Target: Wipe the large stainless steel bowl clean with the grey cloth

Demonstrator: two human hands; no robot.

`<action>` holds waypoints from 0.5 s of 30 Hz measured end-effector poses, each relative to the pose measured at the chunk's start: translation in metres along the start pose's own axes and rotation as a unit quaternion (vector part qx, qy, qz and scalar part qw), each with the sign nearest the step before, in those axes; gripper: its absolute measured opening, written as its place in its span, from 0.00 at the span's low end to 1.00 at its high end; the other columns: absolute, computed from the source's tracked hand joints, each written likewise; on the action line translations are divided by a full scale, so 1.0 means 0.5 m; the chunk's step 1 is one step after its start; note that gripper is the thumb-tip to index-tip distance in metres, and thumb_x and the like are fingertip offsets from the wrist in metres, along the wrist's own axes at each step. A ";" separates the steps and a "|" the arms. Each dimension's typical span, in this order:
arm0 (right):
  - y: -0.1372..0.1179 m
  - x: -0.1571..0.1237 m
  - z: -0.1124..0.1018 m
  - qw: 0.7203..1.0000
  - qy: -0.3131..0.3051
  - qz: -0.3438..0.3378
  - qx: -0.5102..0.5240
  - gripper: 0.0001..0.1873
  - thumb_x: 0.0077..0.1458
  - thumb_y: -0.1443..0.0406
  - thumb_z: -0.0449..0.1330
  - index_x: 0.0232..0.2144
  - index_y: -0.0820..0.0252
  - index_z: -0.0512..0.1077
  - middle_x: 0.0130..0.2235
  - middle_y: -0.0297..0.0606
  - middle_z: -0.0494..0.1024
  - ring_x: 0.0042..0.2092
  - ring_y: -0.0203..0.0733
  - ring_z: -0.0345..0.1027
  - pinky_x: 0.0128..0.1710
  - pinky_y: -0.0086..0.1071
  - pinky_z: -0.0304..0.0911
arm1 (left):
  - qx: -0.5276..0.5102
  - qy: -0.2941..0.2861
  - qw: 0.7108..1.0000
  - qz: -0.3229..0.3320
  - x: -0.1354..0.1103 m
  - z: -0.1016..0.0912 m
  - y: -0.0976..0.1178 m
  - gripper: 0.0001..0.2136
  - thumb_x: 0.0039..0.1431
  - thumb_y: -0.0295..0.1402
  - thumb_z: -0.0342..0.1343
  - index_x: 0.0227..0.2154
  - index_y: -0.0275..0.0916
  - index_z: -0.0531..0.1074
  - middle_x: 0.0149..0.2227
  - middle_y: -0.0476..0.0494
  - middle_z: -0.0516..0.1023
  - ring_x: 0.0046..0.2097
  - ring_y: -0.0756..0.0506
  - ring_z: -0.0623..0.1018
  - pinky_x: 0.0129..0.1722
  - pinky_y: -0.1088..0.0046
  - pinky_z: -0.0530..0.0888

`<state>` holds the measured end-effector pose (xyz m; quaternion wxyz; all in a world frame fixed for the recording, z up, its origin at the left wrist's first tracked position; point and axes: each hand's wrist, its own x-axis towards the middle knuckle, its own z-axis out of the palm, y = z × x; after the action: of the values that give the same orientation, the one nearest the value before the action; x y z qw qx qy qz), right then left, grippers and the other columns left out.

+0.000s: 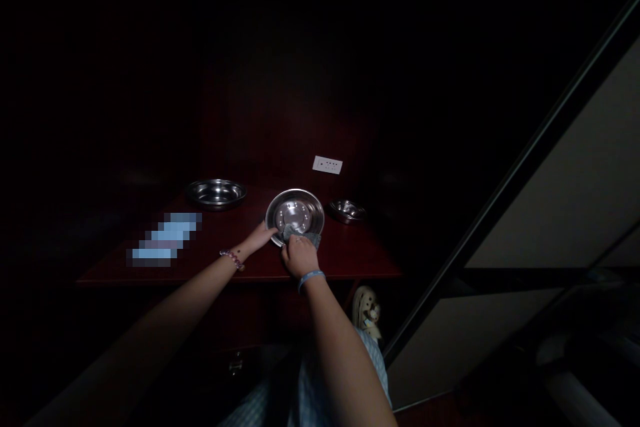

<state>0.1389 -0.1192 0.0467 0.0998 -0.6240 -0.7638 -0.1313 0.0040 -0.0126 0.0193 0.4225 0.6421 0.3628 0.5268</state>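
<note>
Forearms point(340, 340) end in left hand point(259, 237) pinching bowl point(294, 205), right hand point(301, 257) clutching cloth point(315, 238), between basin point(217, 195) and dish point(347, 211).

Smooth, glossy metal bowl point(294, 211); matt, rough cloth point(315, 239).

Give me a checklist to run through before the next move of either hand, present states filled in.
1. Left hand on the rim of the metal bowl: ok.
2. Right hand holding the gray cloth at the bowl: ok.
3. Bowl level: not ok, it is tilted toward the wearer.
4. Bowl supported by the table: cannot tell, its underside is hidden.
5. Left-side dish apart from the bowl: ok.
</note>
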 end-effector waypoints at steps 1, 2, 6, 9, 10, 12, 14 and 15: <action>0.000 0.000 0.000 1.000 -0.002 -0.001 -0.001 0.14 0.68 0.64 0.52 0.47 0.68 0.72 0.45 0.51 0.81 0.52 0.49 0.73 0.54 0.37 0.63 | -0.001 -0.001 1.000 0.000 0.001 0.000 -0.002 0.24 0.46 0.28 0.57 0.50 0.34 0.75 0.48 0.37 0.83 0.55 0.36 0.79 0.62 0.52 0.70; 0.000 0.001 0.000 1.000 -0.004 -0.002 -0.002 0.14 0.68 0.64 0.52 0.47 0.68 0.72 0.45 0.52 0.81 0.52 0.49 0.73 0.54 0.37 0.63 | -0.001 -0.002 1.000 0.000 0.001 0.000 -0.005 0.24 0.46 0.28 0.57 0.50 0.34 0.74 0.49 0.37 0.83 0.55 0.36 0.79 0.63 0.52 0.70; 0.001 0.002 -0.002 1.000 -0.016 -0.005 -0.010 0.13 0.67 0.70 0.51 0.47 0.70 0.72 0.46 0.54 0.81 0.53 0.50 0.74 0.53 0.38 0.64 | -0.005 0.008 1.000 -0.009 0.004 0.002 -0.018 0.24 0.46 0.29 0.58 0.50 0.33 0.74 0.51 0.35 0.82 0.56 0.35 0.78 0.63 0.53 0.69; 0.002 0.002 -0.003 1.000 -0.019 -0.008 -0.016 0.12 0.66 0.72 0.50 0.47 0.70 0.71 0.46 0.54 0.81 0.53 0.49 0.74 0.53 0.37 0.64 | -0.004 0.021 1.000 -0.019 0.005 0.002 -0.025 0.23 0.46 0.29 0.57 0.49 0.33 0.75 0.52 0.34 0.82 0.56 0.35 0.78 0.63 0.53 0.69; 0.002 0.002 -0.003 1.000 -0.019 -0.009 -0.018 0.12 0.66 0.72 0.50 0.47 0.69 0.71 0.46 0.54 0.81 0.53 0.49 0.74 0.53 0.36 0.64 | -0.003 0.022 1.000 -0.020 0.006 0.002 -0.027 0.23 0.46 0.29 0.57 0.49 0.33 0.75 0.52 0.35 0.82 0.57 0.35 0.78 0.63 0.53 0.69; 0.003 0.001 -0.002 1.000 -0.016 -0.010 -0.020 0.11 0.65 0.72 0.52 0.47 0.69 0.71 0.45 0.54 0.81 0.52 0.48 0.75 0.53 0.36 0.64 | -0.003 0.018 1.000 -0.014 0.006 0.000 -0.027 0.23 0.46 0.29 0.57 0.49 0.33 0.75 0.51 0.36 0.82 0.57 0.35 0.78 0.63 0.52 0.69; 0.003 0.001 -0.002 1.000 -0.011 -0.012 -0.020 0.11 0.64 0.72 0.53 0.47 0.69 0.71 0.45 0.54 0.82 0.51 0.48 0.75 0.52 0.36 0.64 | -0.004 0.010 1.000 -0.009 0.006 -0.001 -0.025 0.23 0.46 0.29 0.58 0.49 0.33 0.76 0.50 0.37 0.83 0.56 0.35 0.78 0.63 0.52 0.70; 0.004 0.001 -0.001 1.000 -0.010 -0.011 -0.018 0.11 0.64 0.71 0.54 0.47 0.69 0.71 0.45 0.54 0.82 0.51 0.48 0.75 0.52 0.36 0.64 | -0.005 0.009 1.000 -0.009 0.005 -0.002 -0.023 0.23 0.46 0.29 0.58 0.48 0.33 0.76 0.49 0.37 0.83 0.56 0.34 0.78 0.63 0.51 0.70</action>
<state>0.1405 -0.1185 0.0477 0.0797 -0.6182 -0.7694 -0.1398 0.0033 -0.0058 0.0096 0.4272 0.6322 0.3693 0.5305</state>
